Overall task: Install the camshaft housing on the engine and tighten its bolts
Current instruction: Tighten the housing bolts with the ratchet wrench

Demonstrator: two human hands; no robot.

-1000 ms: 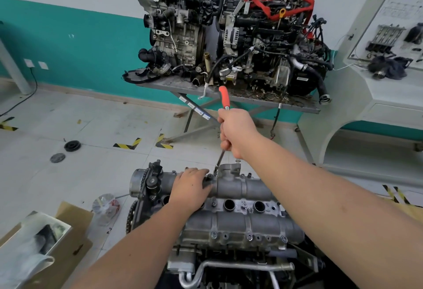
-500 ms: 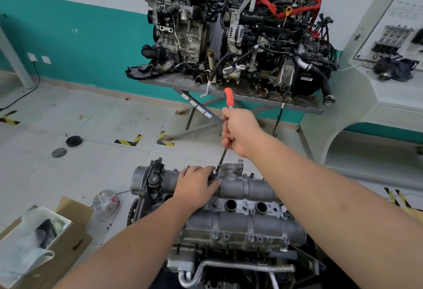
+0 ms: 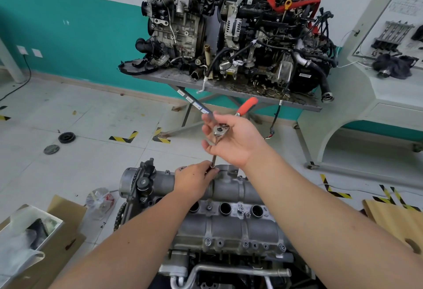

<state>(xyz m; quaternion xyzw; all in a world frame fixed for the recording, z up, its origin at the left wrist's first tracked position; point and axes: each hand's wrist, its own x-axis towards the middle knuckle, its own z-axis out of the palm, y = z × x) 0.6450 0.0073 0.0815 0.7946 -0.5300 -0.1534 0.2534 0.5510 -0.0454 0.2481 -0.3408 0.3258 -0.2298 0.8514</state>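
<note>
Nearest the camera, the engine fills the lower middle, with the housing seated on top: matte, grainy cast aluminium with rounded ribs, three dark round bores along its middle and small bright bolts along its front flange. The left hand rests on the housing's far edge, fingers curled round the foot of the thin steel extension; the socket itself seems hidden under them. Above, the right hand cups the ratchet, loosely pinching its shiny oval head, with the smooth orange grip angling away to the right. Beyond, two greasy engines crowd a grey steel table.
</note>
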